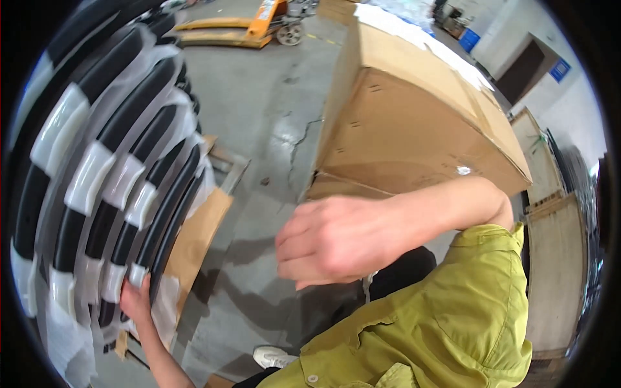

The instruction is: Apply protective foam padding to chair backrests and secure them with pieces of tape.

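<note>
Long black curved bars point(169, 184), banded with pale plastic wrap and separated by translucent sheeting, are stacked at the left. My left hand point(136, 299) reaches in from the lower edge, its thumb and fingers closed round a wrapped stretch of a bar near the stack's right side. In front of my body, my right hand point(326, 242) hangs in the air with bent wrist and curled fingers. Its palm faces away, so whatever it may hold is hidden. Behind it stands a large brown cardboard box point(407, 123).
Brown cardboard point(197, 249) and a wooden pallet point(231, 169) lie along the stack's right side. A yellow pallet jack point(255, 29) stands at the far left. Tall wooden panels point(555, 271) lean at the right. Cracked grey concrete floor point(268, 129) runs between stack and box.
</note>
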`<action>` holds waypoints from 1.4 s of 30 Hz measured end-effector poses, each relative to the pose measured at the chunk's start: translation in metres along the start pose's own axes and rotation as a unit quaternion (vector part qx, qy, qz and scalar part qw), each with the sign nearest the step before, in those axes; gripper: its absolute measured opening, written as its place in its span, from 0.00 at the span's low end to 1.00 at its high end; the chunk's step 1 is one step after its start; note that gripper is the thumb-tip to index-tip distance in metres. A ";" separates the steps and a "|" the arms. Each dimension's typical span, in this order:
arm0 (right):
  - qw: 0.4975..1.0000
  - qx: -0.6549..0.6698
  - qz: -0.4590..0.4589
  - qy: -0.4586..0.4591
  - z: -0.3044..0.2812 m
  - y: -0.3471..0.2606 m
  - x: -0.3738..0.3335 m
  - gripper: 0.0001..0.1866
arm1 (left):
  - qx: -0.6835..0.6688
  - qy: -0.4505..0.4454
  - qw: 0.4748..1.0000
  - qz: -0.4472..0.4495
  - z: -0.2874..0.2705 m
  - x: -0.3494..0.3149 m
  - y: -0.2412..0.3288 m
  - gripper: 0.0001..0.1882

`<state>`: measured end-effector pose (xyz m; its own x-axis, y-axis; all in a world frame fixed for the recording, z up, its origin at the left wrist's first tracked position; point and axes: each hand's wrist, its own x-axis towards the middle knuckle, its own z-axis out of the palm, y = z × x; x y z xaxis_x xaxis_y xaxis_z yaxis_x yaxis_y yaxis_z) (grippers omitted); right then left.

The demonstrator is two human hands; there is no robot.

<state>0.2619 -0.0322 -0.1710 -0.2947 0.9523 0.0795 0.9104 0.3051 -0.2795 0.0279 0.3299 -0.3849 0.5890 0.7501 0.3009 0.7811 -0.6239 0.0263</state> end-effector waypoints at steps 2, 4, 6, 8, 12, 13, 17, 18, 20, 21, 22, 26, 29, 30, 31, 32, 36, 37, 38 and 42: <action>0.968 -0.121 0.058 0.210 -0.038 -0.002 -0.038 0.08 | 0.009 -0.036 0.999 -0.003 -0.005 -0.003 0.016 0.31; 0.901 -0.072 0.325 0.277 -0.090 0.006 -0.071 0.07 | 0.077 0.051 0.994 0.064 -0.042 -0.040 0.045 0.29; 0.806 -0.158 0.410 0.396 -0.133 0.045 -0.127 0.11 | -0.192 -0.008 0.963 0.189 -0.083 -0.059 0.094 0.20; 0.748 -0.163 0.467 0.443 -0.169 0.080 -0.201 0.12 | -0.524 -0.141 0.783 0.305 -0.139 -0.043 0.141 0.07; 0.600 -0.115 0.609 0.506 -0.194 0.128 -0.314 0.12 | -0.909 -0.140 0.277 0.277 -0.254 -0.051 0.227 0.28; 0.604 -0.108 0.606 0.507 -0.192 0.133 -0.321 0.12 | -0.877 -0.187 0.170 0.408 -0.265 -0.032 0.239 0.24; 0.532 -0.155 0.705 0.443 -0.186 0.127 -0.390 0.11 | -0.880 -0.170 -0.078 0.436 -0.282 -0.031 0.302 0.26; 0.529 -0.131 0.736 0.401 -0.184 0.137 -0.391 0.12 | -0.877 -0.151 -0.177 0.420 -0.292 -0.033 0.330 0.25; 0.513 -0.124 0.760 0.380 -0.178 0.146 -0.402 0.13 | -0.877 -0.148 -0.166 0.426 -0.291 -0.031 0.339 0.25; 0.497 -0.120 0.780 0.359 -0.176 0.150 -0.403 0.14 | -0.876 -0.142 -0.156 0.434 -0.290 -0.030 0.344 0.25; 0.487 -0.135 0.794 0.339 -0.173 0.154 -0.405 0.22 | -0.874 -0.135 -0.148 0.442 -0.290 -0.028 0.348 0.25; 0.484 -0.132 0.839 0.211 -0.173 0.181 -0.396 0.35 | -0.862 -0.100 -0.107 0.485 -0.291 -0.021 0.359 0.24; 0.507 -0.167 0.823 0.195 -0.173 0.183 -0.401 0.35 | -0.869 -0.091 -0.090 0.478 -0.283 -0.019 0.363 0.24; 0.490 -0.145 0.822 0.251 -0.174 0.184 -0.410 0.30 | -0.880 -0.086 -0.079 0.460 -0.282 -0.022 0.359 0.24; 0.486 -0.144 0.825 0.250 -0.170 0.180 -0.409 0.30 | -0.880 -0.090 -0.082 0.459 -0.277 -0.023 0.354 0.24; 0.464 -0.104 0.825 0.305 -0.166 0.174 -0.408 0.26 | -0.874 -0.142 -0.043 0.463 -0.271 -0.023 0.347 0.25; 0.469 0.016 0.665 0.580 -0.180 0.160 -0.393 0.18 | -0.808 -0.201 0.115 0.542 -0.260 -0.007 0.316 0.29; 0.499 0.018 0.613 0.613 -0.185 0.148 -0.394 0.16 | -0.808 -0.200 0.106 0.544 -0.253 -0.010 0.319 0.29; 0.544 0.002 0.568 0.618 -0.192 0.132 -0.395 0.16 | -0.830 -0.155 0.220 0.488 -0.245 -0.017 0.320 0.27; 0.741 0.005 0.454 0.494 -0.210 0.073 -0.261 0.15 | -0.671 0.026 0.567 0.477 -0.218 -0.003 0.285 0.07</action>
<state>0.4664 -0.2563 -0.0108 0.7998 0.3081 0.5152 0.5992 -0.4626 -0.6534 0.2036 0.1022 -0.1709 0.5763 -0.0550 0.8154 -0.7696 -0.3720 0.5189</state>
